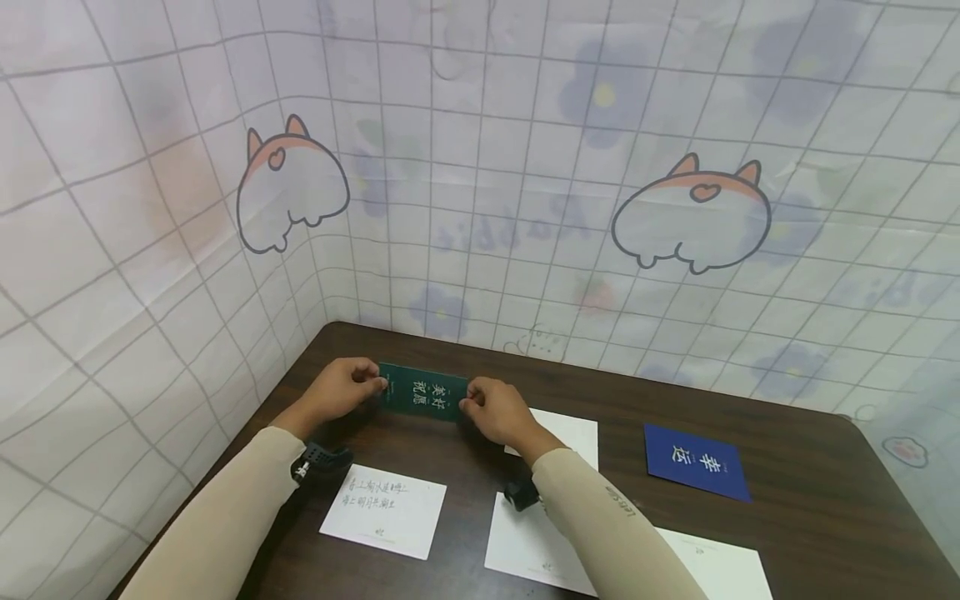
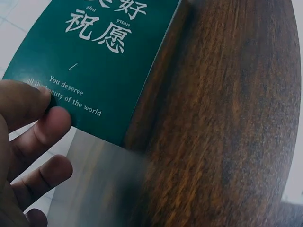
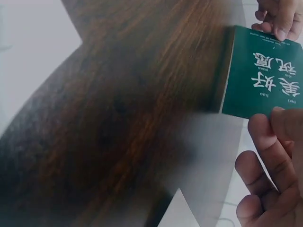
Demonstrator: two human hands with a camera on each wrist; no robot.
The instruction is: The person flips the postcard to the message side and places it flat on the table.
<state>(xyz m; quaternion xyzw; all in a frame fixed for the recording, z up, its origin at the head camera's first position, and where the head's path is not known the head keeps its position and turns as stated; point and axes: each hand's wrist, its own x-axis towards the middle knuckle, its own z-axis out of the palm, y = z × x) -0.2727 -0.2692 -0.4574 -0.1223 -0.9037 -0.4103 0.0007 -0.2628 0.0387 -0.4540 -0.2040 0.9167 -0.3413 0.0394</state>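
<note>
A dark green card [image 1: 422, 393] with white Chinese characters is held between the two hands near the table's back left. My left hand [image 1: 347, 389] pinches its left end between thumb and finger; the left wrist view shows the printed line "You deserve all the beauty of the world" beside that thumb. At the opposite end, my right hand [image 1: 497, 408] pinches the card's edge in the same manner. Seen from the right wrist, the green card [image 3: 262, 75] stretches from the right fingertips to the left hand [image 3: 279, 19].
On the dark wooden table [image 1: 600, 533] lie a white card with handwriting [image 1: 384, 510], a plain white card [image 1: 536, 542] partly under the right forearm, another white card [image 1: 573, 433] behind it, one at front right [image 1: 723, 567], and a blue card [image 1: 696, 461]. A patterned curtain [image 1: 480, 167] hangs behind.
</note>
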